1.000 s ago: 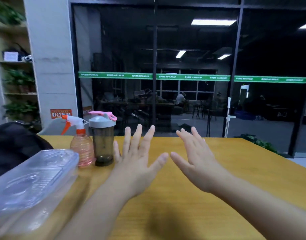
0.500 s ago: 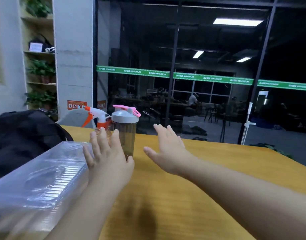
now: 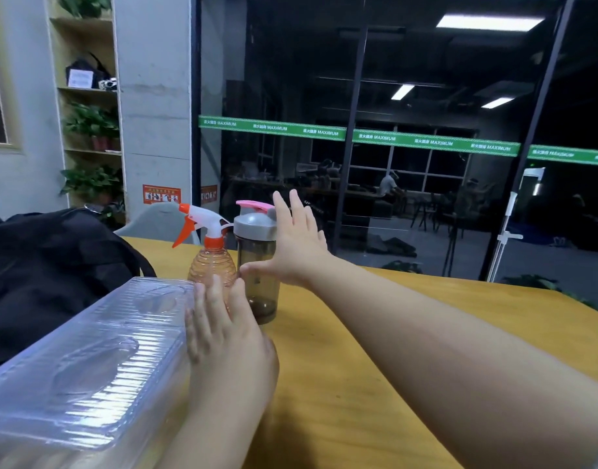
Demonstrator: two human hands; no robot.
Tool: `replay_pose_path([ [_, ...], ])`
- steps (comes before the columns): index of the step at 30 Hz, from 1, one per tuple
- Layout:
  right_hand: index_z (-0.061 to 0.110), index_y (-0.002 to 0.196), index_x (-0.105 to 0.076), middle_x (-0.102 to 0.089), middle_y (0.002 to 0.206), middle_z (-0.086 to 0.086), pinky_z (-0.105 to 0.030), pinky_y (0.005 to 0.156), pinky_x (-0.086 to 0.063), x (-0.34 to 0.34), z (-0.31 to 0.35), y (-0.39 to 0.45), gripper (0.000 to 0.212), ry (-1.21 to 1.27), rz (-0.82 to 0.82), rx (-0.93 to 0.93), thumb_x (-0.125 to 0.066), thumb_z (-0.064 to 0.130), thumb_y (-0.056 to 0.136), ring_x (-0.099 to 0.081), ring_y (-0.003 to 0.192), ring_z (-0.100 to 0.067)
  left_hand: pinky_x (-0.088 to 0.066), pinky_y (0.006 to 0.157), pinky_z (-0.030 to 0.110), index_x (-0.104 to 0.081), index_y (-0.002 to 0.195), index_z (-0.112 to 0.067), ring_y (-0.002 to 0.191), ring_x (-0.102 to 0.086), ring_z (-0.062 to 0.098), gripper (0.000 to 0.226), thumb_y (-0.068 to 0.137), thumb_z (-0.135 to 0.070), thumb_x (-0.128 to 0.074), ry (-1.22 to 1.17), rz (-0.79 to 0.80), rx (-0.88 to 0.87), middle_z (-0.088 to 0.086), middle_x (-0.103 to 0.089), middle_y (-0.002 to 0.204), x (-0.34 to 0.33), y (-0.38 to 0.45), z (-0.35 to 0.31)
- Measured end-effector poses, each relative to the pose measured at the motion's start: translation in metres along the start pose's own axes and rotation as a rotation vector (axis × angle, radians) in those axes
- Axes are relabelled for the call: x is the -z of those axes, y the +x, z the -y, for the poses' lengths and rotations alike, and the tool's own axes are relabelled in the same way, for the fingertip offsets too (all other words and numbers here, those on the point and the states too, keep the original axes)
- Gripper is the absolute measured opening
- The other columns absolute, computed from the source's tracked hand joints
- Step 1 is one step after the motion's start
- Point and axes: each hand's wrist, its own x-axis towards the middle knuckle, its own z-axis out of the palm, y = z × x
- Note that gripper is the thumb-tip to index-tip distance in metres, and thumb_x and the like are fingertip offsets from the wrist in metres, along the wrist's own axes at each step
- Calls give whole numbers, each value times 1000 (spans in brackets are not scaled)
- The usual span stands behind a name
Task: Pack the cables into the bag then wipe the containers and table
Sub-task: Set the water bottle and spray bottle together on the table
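Note:
A clear plastic container (image 3: 87,350) with a ribbed lid lies on the yellow wooden table (image 3: 358,384) at the near left. My left hand (image 3: 226,336) hovers beside its right end, fingers straight, just in front of an orange spray bottle (image 3: 211,262). A smoky shaker bottle (image 3: 258,265) with a grey lid and pink flap stands next to the spray bottle. My right hand (image 3: 297,245) is spread open against the shaker's right side, thumb across its front. A black bag (image 3: 43,272) sits at the far left. No cables are visible.
A glass wall rises behind the table's far edge. A grey chair back (image 3: 155,223) shows behind the bag. Shelves with plants stand at the left rear.
The view has swung left. My right hand has reached forward and left to the shaker bottle. My left hand has moved up beside the container's right end, in front of the spray bottle.

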Motion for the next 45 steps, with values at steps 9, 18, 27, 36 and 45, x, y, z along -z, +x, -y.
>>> replay_pose_path([
  [9, 24, 150, 15, 15, 159, -1, -56, 115, -4, 16, 15, 43, 131, -103, -21, 95, -75, 62, 63, 13, 145, -31, -22, 102, 51, -37, 128, -11, 135, -29, 34, 81, 55, 1, -68, -28, -50, -77, 19, -43, 139, -12, -2, 5],
  [18, 33, 139, -29, -36, 133, -9, -49, 97, -45, 2, 6, 64, 98, 28, 144, -57, -80, 58, 60, -45, 121, -35, -33, 105, 47, -50, 124, -13, 130, -29, 30, 70, 57, 5, -38, 18, -121, -62, 13, -46, 135, -20, -1, 11],
  [27, 36, 130, -31, -36, 115, -1, -43, 84, -52, 18, -12, 27, 85, 140, 61, 135, -81, 40, 62, -50, 102, -28, -16, 109, 49, -29, 132, -19, 138, -12, 24, 81, 62, 12, -57, -19, -60, -80, 12, -29, 146, -18, 0, 10],
  [36, 31, 134, -32, -35, 122, 3, -39, 85, -49, 75, -62, -26, 80, -129, 15, 344, -76, 35, 67, -42, 107, -22, 11, 113, 44, -2, 145, -16, 142, 16, 24, 71, 90, -25, -45, 78, -18, -38, 6, 6, 155, 1, 52, -17],
  [45, 25, 143, -24, -30, 136, 2, -30, 79, -53, 83, -109, -48, 90, -332, -70, 455, -75, 38, 71, -32, 124, -19, 2, 109, 60, 18, 146, -18, 142, 15, 31, 70, 98, -44, -26, 663, 190, -164, 9, 15, 155, -8, 127, 9],
])
